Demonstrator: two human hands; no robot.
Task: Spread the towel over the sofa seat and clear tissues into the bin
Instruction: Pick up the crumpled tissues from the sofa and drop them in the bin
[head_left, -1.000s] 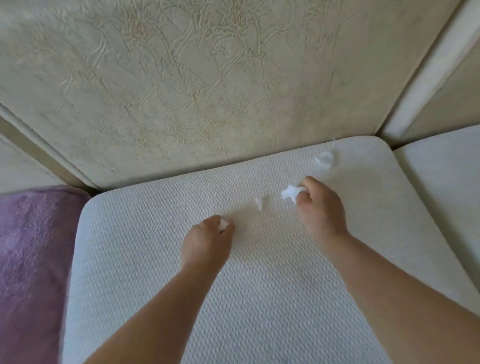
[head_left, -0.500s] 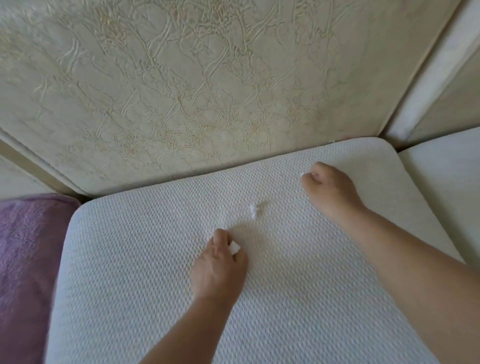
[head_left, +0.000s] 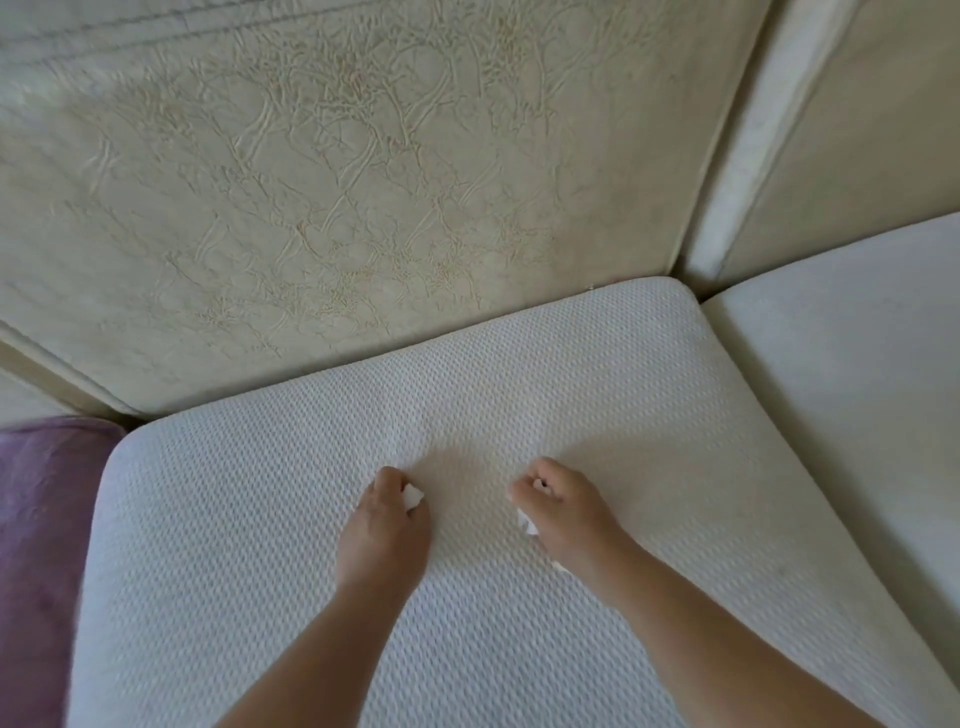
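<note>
A white textured seat cushion (head_left: 260, 545) fills the middle of the view. My left hand (head_left: 382, 535) rests on it, fingers closed around a small white tissue scrap (head_left: 414, 496) that shows at the thumb. My right hand (head_left: 563, 512) is beside it, closed on more white tissue pieces (head_left: 529, 524) that stick out under the palm. No loose tissue lies on the cushion between the hands. A purple towel (head_left: 41, 545) lies at the left edge, over the neighbouring seat. No bin is in view.
The cracked cream sofa backrest (head_left: 337, 182) rises behind the cushion. A second pale seat cushion (head_left: 857, 364) adjoins on the right, with another backrest panel (head_left: 857, 130) above it.
My right hand came back from the far right of the cushion towards the middle, and the small scrap between the hands is gone. The left hand stayed closed on its tissue.
</note>
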